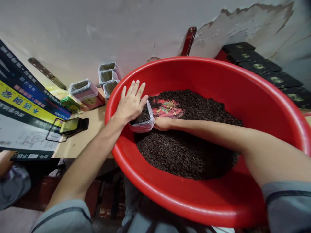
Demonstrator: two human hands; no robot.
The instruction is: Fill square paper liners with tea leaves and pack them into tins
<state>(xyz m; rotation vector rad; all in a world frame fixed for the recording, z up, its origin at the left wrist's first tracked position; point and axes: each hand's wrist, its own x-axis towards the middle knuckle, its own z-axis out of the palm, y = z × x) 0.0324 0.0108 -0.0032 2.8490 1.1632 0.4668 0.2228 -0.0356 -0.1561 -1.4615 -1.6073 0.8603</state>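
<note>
A box lined with clear plastic (143, 125), its mouth full of dark, dry, tea-like leaves, is inside the big red basin (243, 194) near its left wall. My left hand (131, 102) lies over the box's far left edge, fingers spread and palm down. From the right, my right hand (163, 123) is closed against the side of the box, with most of its fingers hidden. Loose dark leaves (175, 155) cover the basin's floor around both. Beyond my right hand shows a red patch with a gold pattern (167, 108); whether it belongs to basin or box I cannot tell.
Several plastic-lined boxes (84, 89) stand on the wooden table (94, 113) left of the basin. A phone-like dark object (71, 125) and a printed cardboard sheet (26, 106) are farther left. Black boxes (259, 66) are stacked at right. Another person's sleeve (14, 186) shows at lower left.
</note>
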